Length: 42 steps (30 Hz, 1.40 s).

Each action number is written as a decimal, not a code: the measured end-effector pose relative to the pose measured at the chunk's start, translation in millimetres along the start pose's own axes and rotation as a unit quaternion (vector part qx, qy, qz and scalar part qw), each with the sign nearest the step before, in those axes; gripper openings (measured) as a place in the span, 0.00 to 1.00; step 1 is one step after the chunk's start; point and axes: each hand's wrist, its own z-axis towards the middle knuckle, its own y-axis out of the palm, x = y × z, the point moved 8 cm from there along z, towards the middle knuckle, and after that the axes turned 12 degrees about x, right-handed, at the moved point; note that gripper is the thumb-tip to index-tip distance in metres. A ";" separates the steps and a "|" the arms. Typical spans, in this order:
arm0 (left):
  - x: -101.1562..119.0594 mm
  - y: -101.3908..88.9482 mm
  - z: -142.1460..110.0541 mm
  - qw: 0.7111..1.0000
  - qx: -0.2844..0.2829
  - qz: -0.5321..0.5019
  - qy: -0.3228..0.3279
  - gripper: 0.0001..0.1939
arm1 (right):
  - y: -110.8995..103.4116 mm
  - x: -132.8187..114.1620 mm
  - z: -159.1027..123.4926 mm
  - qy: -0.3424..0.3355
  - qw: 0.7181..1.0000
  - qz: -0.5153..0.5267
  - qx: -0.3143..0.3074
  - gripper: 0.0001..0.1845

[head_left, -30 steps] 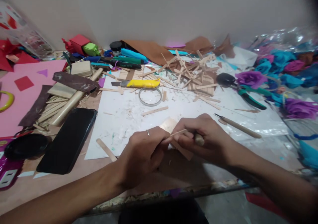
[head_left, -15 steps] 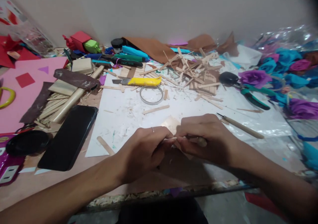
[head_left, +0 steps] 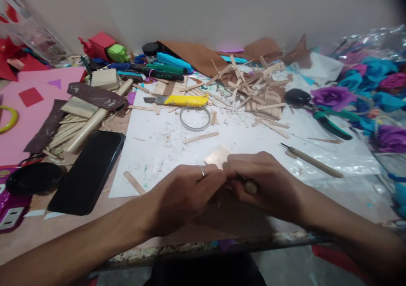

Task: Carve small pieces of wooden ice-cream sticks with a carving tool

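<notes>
My left hand (head_left: 185, 195), with a ring on one finger, and my right hand (head_left: 264, 182) meet at the near middle of the table, fingertips touching. Earlier frames show a thin wooden sliver pinched between them; now the fingers hide it. My right hand is closed around a wooden tool handle whose round butt end (head_left: 250, 187) pokes out of the fist. A small tan wood piece (head_left: 216, 155) lies just beyond the fingers on the white sheet (head_left: 165, 144).
A black phone (head_left: 87, 171) lies at the left. A yellow utility knife (head_left: 180, 100), a tape ring (head_left: 194, 118), a pile of cut wooden sticks (head_left: 250, 87), green-handled pliers (head_left: 320, 116), a wooden awl (head_left: 312, 161) and paper flowers (head_left: 364, 95) lie beyond.
The thin sliver pointed up and right between the hands, then lay level; now the fingertips have closed together over it. Both hands stayed in the same spot.
</notes>
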 end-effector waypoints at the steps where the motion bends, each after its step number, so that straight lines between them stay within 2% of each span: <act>1: -0.2 -1.2 0.6 1.000 0.010 0.011 0.000 0.10 | -0.9 -0.1 -0.1 -0.004 1.000 -0.001 0.008 0.09; 5: -0.4 -8.8 5.1 0.998 0.051 -0.019 -0.006 0.08 | -8.4 -3.9 1.2 -0.053 0.998 0.014 0.040 0.08; 11: -8.7 -6.9 5.0 0.988 0.034 -0.131 -0.069 0.07 | -9.6 -9.2 3.5 -0.078 0.997 0.018 -0.013 0.09; 18: -10.1 5.2 -0.2 0.961 -0.017 -0.232 -0.150 0.09 | -8.4 -12.8 -2.1 -0.074 0.996 0.044 -0.033 0.10; 22: -12.9 7.2 -0.2 0.951 -0.011 -0.255 -0.174 0.10 | -8.6 -13.5 -0.4 -0.068 0.997 0.030 -0.038 0.09; 25: -20.3 4.7 0.3 0.953 0.031 -0.238 -0.186 0.12 | -11.7 -11.9 5.5 -0.062 0.997 0.015 -0.035 0.08; 29: -35.5 -0.5 0.3 0.961 0.078 -0.156 -0.215 0.12 | -13.4 4.9 10.9 -0.005 0.997 -0.049 -0.060 0.14; 32: -44.7 -1.1 1.0 0.960 0.074 -0.129 -0.238 0.10 | -16.7 15.4 12.0 0.036 0.992 -0.099 -0.073 0.15; 35: -46.9 -3.6 4.1 0.964 0.069 -0.121 -0.227 0.08 | -16.6 19.8 11.4 0.058 0.984 -0.135 -0.101 0.18; 42: -47.6 -7.1 7.5 0.970 0.032 -0.087 -0.225 0.12 | -16.7 24.7 9.6 0.068 0.977 -0.161 -0.121 0.21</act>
